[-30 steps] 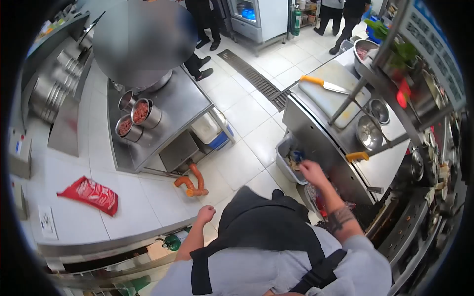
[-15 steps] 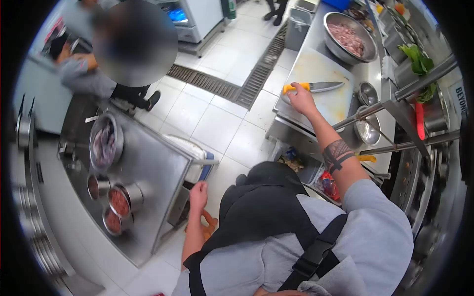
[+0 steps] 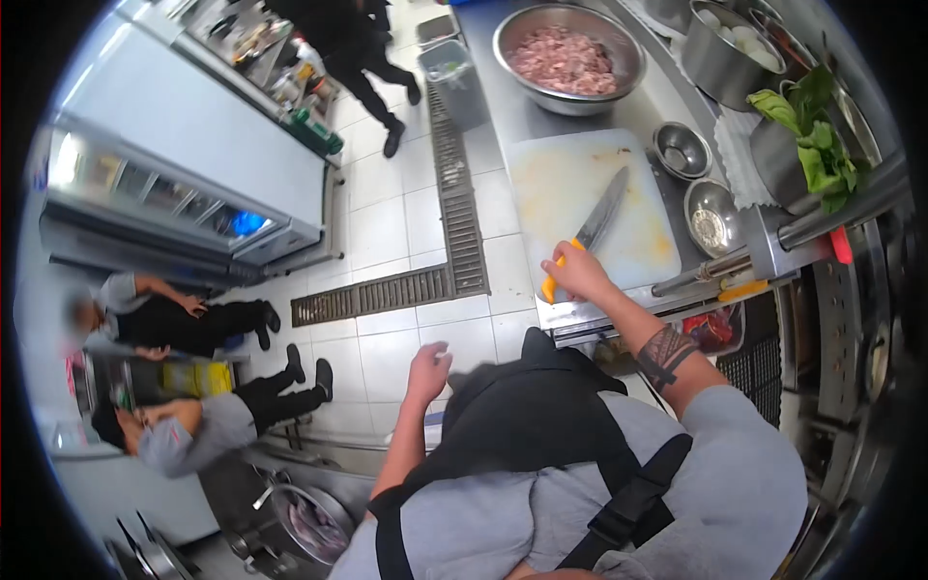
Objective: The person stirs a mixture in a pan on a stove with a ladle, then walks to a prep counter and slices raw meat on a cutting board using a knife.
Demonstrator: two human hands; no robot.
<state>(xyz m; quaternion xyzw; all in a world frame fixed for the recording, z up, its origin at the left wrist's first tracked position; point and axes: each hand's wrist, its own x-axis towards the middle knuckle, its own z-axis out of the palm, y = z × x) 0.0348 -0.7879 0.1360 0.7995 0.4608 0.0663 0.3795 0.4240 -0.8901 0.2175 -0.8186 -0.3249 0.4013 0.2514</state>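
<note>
My right hand [image 3: 580,272] is wrapped round the yellow handle of a kitchen knife [image 3: 603,209]. Its broad steel blade lies over a white cutting board [image 3: 551,179], pointing to the far side. Yellowish stains mark the board. Beyond it stands a large steel bowl [image 3: 503,48] of chopped pink meat [image 3: 565,63]. Two small steel bowls, one nearer [image 3: 713,215] and one farther [image 3: 682,150], sit right of the board. My left hand [image 3: 426,372] hangs in the air over the floor, fingers loosely bent and apart, holding nothing.
Steel rails [image 3: 841,208] and a pot with green leaves [image 3: 788,164] stand at the right. A grey bin [image 3: 452,82] is beyond the counter. Several people are around the room, including a person in grey [image 3: 198,425]. A basin of fish-like pieces [image 3: 314,522] is lower left.
My view and body have turned toward the cutting board. The knife has swung from pointing right to pointing away, still in my right hand. My left hand's fingers have loosened.
</note>
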